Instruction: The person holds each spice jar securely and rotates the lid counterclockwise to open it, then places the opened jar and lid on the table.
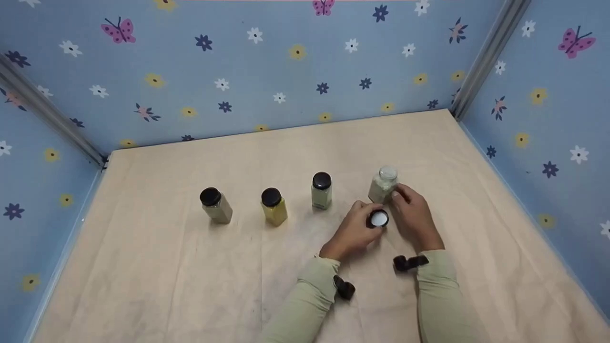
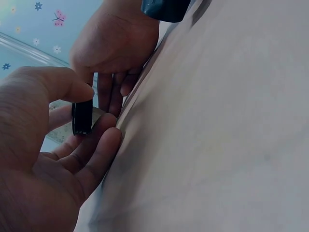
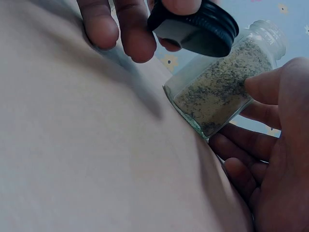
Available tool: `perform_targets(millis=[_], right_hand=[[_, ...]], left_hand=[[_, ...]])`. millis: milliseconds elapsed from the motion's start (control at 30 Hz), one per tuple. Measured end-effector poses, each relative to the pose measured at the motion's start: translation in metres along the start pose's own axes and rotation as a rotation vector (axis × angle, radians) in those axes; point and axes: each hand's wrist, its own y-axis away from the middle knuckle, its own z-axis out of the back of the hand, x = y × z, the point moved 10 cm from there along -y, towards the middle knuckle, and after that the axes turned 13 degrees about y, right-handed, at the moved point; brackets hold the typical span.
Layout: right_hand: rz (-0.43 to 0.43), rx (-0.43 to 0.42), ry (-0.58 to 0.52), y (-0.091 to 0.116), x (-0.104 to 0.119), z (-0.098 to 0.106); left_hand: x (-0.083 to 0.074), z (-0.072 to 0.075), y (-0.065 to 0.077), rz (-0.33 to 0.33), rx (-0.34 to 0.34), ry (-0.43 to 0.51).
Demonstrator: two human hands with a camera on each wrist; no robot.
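Observation:
My left hand point(image 1: 355, 231) pinches a black screw cap point(image 1: 379, 218) between thumb and fingers, its white inner face turned up in the head view. Just beyond it, an uncapped glass spice jar point(image 1: 382, 186) stands upright on the cloth. Flaky greenish-brown seasoning fills much of this jar point(image 3: 219, 84), and its threaded neck is bare. The thumb and fingers of my right hand point(image 1: 415, 214) hold the jar by its lower side. In the left wrist view, the cap point(image 2: 82, 117) partly hides the jar behind it.
To the left stand three black-capped spice jars: one with green contents point(image 1: 321, 191), one yellow point(image 1: 275, 209) and one greyish-brown point(image 1: 218, 207). A beige cloth point(image 1: 143, 267) covers the table. Blue flowered panels point(image 1: 267, 62) enclose the back and sides.

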Motion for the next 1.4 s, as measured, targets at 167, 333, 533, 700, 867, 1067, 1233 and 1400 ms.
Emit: perform_targets(millis=[167,333,533,700,867,1067,1233,1400], right_hand=[[-0.002,0.001,0.000,0.000,0.000,0.001],[-0.015,0.008,0.002,0.001,-0.001,0.001],[-0.022,0.004,0.010,0.001,0.000,0.001],[-0.021,0.005,0.009,0.001,0.000,0.001],[-0.027,0.013,-0.017,0.001,0.000,0.001],[-0.041,0.030,-0.038,0.002,-0.001,-0.002],[-0.033,0.032,-0.039,0.003,-0.001,-0.002],[-0.025,0.022,-0.026,0.003,-0.001,0.000]], left_hand=[[-0.001,-0.005,-0.002,0.010,0.014,-0.034],[0.000,-0.012,-0.004,0.037,0.034,-0.091],[-0.004,-0.020,-0.006,0.062,0.050,-0.194],[-0.006,-0.027,-0.008,0.077,0.062,-0.251],[-0.006,-0.031,-0.010,0.060,0.063,-0.271],[-0.007,-0.035,-0.011,0.024,0.068,-0.260],[-0.008,-0.037,-0.012,0.004,0.065,-0.252],[-0.009,-0.036,-0.012,0.016,0.039,-0.236]])
